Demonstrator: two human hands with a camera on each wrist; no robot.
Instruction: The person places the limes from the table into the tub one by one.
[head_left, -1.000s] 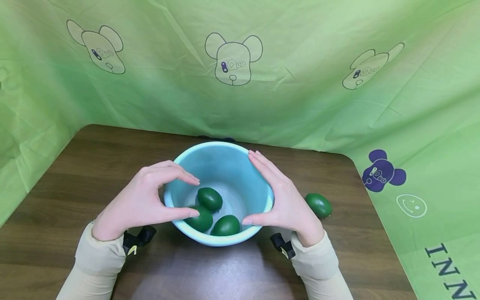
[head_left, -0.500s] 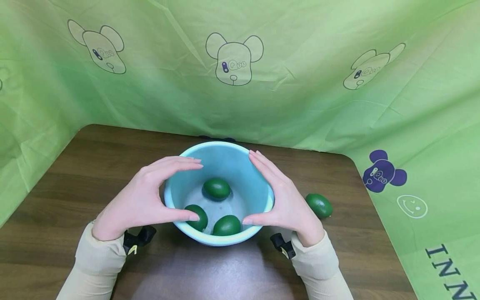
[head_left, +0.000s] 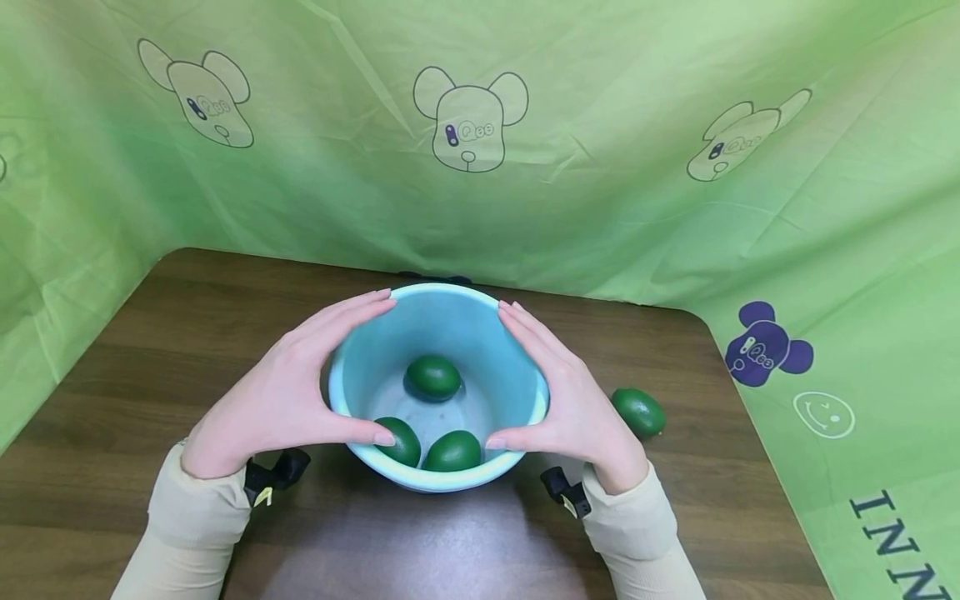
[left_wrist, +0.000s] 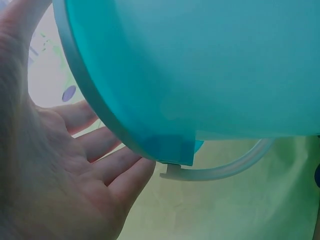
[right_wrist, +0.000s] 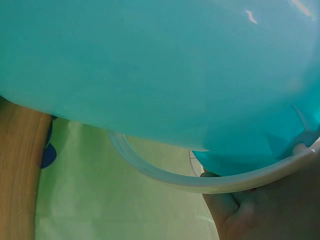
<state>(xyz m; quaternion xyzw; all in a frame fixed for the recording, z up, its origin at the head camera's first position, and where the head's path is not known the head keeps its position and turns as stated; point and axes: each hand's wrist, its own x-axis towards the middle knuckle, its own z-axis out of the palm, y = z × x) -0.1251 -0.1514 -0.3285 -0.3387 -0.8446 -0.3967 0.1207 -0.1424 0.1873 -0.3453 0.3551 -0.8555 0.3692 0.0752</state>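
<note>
A light-blue bucket (head_left: pixel 438 321) stands upright in mid-table with its mouth towards the head camera. Inside lie three dark-green limes, one lime (head_left: pixel 433 377) towards the back and a pair at the near side, the right lime (head_left: pixel 453 451) and the left lime (head_left: pixel 401 442). My left hand (head_left: pixel 292 396) spreads round the left rim, fingertips at the back edge, thumb over the front-left rim and overlapping the left lime. The left wrist view shows its fingers (left_wrist: pixel 102 142) reaching the rim. My right hand (head_left: pixel 562 400) holds the right rim, thumb at the front.
A fourth lime (head_left: pixel 638 412) lies on the brown wooden table (head_left: pixel 420 550), to the right of my right hand. The bucket's pale handle (left_wrist: pixel 220 172) hangs at its far side. A green printed cloth (head_left: pixel 337 192) hangs behind and beside the table.
The back lime has shifted from the left group to the back middle of the bucket. My left fingers have moved from over the opening out to the back rim. The right hand has stayed still.
</note>
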